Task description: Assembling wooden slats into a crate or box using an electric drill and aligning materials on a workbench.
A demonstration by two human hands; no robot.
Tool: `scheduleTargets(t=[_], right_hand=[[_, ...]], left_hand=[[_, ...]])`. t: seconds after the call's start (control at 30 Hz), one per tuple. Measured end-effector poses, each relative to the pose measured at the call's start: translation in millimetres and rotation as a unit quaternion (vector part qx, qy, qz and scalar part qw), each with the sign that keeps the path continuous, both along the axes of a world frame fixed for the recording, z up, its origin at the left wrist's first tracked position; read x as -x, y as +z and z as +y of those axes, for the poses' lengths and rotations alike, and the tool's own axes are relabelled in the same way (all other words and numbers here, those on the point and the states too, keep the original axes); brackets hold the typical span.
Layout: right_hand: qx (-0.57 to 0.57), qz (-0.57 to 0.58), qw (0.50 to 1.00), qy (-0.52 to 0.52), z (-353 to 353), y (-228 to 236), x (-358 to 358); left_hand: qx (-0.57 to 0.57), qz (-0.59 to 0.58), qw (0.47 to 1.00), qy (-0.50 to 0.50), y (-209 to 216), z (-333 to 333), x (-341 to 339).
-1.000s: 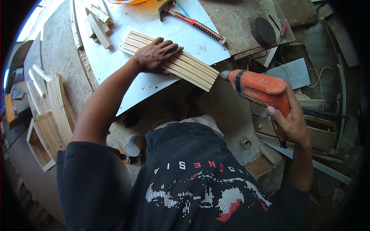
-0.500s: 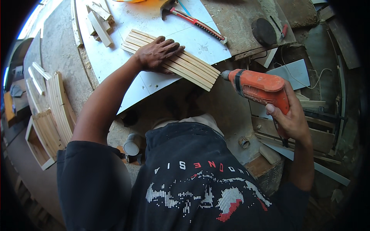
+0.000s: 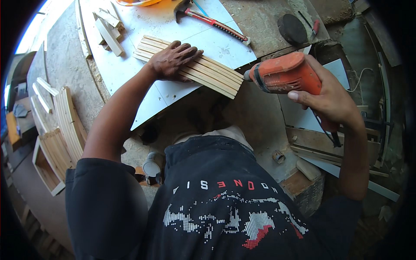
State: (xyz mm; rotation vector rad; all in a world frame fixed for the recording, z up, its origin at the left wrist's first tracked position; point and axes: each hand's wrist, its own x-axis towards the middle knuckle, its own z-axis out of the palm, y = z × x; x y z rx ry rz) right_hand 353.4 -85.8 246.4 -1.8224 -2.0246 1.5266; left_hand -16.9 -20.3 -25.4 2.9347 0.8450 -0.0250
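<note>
A bundle of pale wooden strips (image 3: 210, 74), laid side by side, sits slantwise over the front edge of the white board. My left hand (image 3: 175, 63) is closed over its middle, fingers across the top and pressing the strips together. To the right, my right hand (image 3: 331, 93) grips the handle of an orange power drill (image 3: 284, 74). The drill's chuck points left at the strips' right end, close against it. Whether the bit is inside the wood cannot be seen.
A red-handled hammer (image 3: 214, 24) lies on the white board (image 3: 177, 93), near short wood blocks (image 3: 110, 37). A dark round disc (image 3: 294, 29) rests at the back right. Curved slatted wooden pieces (image 3: 69, 121) stand at left. A can (image 3: 152, 164) stands below the bench.
My right hand has raised the drill, swinging its handle out to the right, and the chuck has come nearer the strips' end. My left hand stays on the strips.
</note>
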Motion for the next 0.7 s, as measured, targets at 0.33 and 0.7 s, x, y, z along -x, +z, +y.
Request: scheduleTargets(t=[0.33,0.7], right_hand=[[-0.017,0.032,0.998,0.057,12,-7,2],[-0.054,0.035,0.996,0.056,7,-14,2]], left_hand=[[0.005,0.005,1.0,0.002,2,0,0],[0.009,0.03,0.999,0.009,5,-1,-2]])
